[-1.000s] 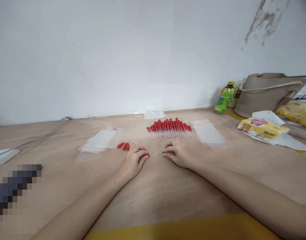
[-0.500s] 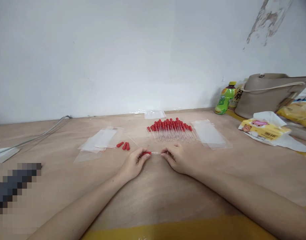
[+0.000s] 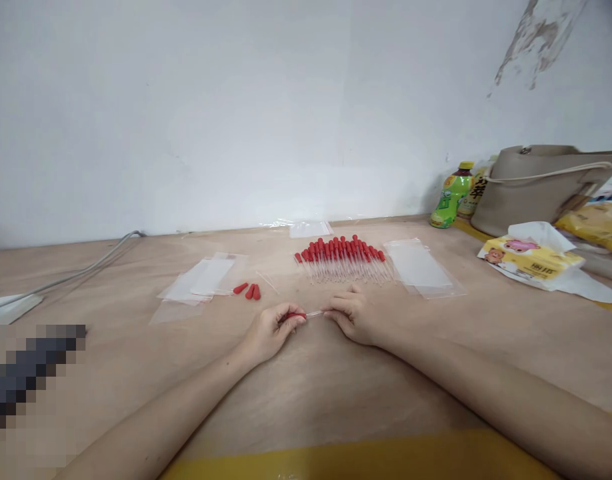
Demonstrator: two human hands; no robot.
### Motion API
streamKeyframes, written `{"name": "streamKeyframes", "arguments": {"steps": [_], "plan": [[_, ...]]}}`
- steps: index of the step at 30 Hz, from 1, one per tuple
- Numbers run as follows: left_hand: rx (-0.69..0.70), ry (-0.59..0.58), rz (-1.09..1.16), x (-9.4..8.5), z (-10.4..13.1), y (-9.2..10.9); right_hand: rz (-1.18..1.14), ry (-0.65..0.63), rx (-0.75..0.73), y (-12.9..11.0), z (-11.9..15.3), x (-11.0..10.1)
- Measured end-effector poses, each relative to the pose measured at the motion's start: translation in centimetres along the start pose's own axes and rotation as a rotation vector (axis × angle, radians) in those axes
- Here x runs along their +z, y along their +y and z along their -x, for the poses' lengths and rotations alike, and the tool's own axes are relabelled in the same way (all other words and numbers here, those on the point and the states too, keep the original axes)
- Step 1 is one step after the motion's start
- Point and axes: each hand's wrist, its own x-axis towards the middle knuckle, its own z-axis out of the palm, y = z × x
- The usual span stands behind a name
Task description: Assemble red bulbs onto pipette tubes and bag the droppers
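Between finger and thumb, my left hand point(image 3: 275, 328) pinches a red rubber bulb point(image 3: 299, 315). A thin clear dropper tube point(image 3: 315, 313) runs from the bulb's mouth to my right hand point(image 3: 352, 315), whose fingertips are closed on its other end. How deep the tube sits in the bulb is hard to make out. Left of my hands lie three loose red bulbs point(image 3: 249, 291), with a few thin clear tubes point(image 3: 270, 283) beside them. Beyond my right hand is a pile of droppers point(image 3: 342, 257), red bulbs pointing to the wall.
Clear plastic bags lie left point(image 3: 201, 283) and right point(image 3: 420, 267), and another bag point(image 3: 310, 229) by the wall. At right are a tissue pack point(image 3: 529, 257), a green bottle point(image 3: 452, 197) and a grey-beige bag point(image 3: 531, 187). A grey cable point(image 3: 99, 263) crosses the left side.
My left hand has shifted slightly right and nearer to me, bringing the bulb closer to my right hand. Less of the tube shows between them, and it tilts a little.
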Motion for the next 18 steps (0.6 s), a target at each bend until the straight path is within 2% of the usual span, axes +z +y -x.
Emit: {"name": "streamKeyframes", "arguments": {"steps": [3,7,13,18], "plan": [[-0.009,-0.008,-0.046,0.0,0.0,0.0,0.128,0.013,-0.021,-0.6,0.1,-0.4],[0.019,0.026,-0.08,-0.1,0.0,-0.1,0.18,0.046,-0.006,-1.2,0.1,-0.6],[0.193,0.097,-0.225,-0.7,-0.3,-0.1,0.027,0.046,-0.09,0.6,0.2,0.9],[0.23,0.087,-0.262,-0.7,-0.4,0.2,-0.009,0.085,-0.114,0.9,0.3,1.4]]}}
